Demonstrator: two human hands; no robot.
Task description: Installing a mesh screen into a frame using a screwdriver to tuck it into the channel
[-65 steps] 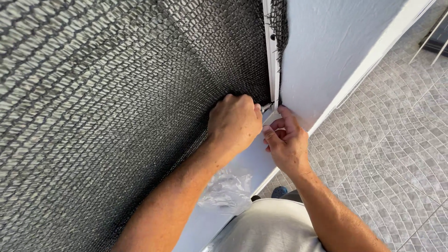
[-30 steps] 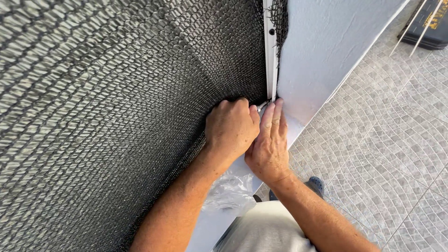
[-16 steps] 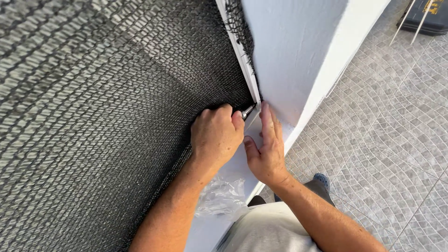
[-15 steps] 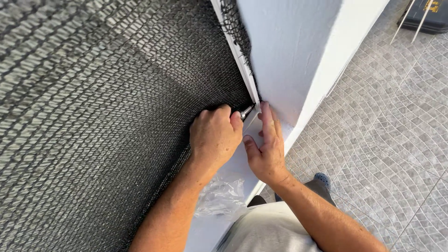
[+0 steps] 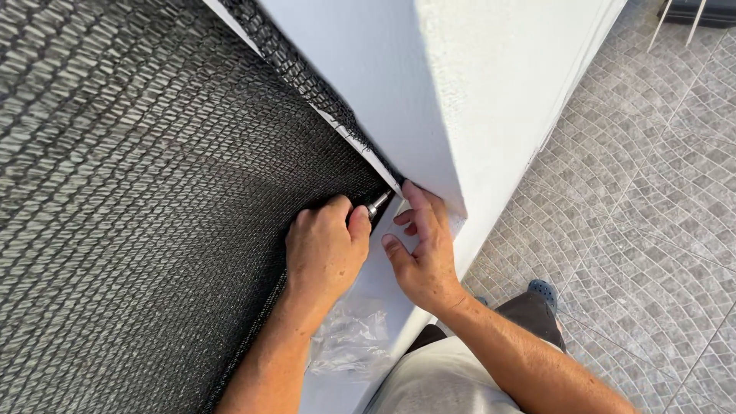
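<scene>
A black woven mesh net (image 5: 153, 199) hangs against a white wall (image 5: 475, 100) and fills the left of the head view. Its edge runs along a narrow white strip (image 5: 360, 149) on the wall. My left hand (image 5: 326, 249) is closed around a small metal-tipped tool (image 5: 377, 205), whose tip points at the strip's lower end. Beside it, my right hand (image 5: 422, 249) rests on the wall with fingers spread, the fingertips at the strip's end. What the tool's tip touches is hidden.
A crumpled clear plastic bag (image 5: 349, 341) lies on the white ledge below my hands. Grey patterned floor tiles (image 5: 636, 230) spread to the right. My shoe (image 5: 544, 291) shows on the tiles. Thin white legs of some object (image 5: 678, 23) stand at top right.
The view has swung, so the strip and wall edge now slant further left. My right hand went from pinching at the strip to lying flat on the wall. The left hand stays closed on the tool.
</scene>
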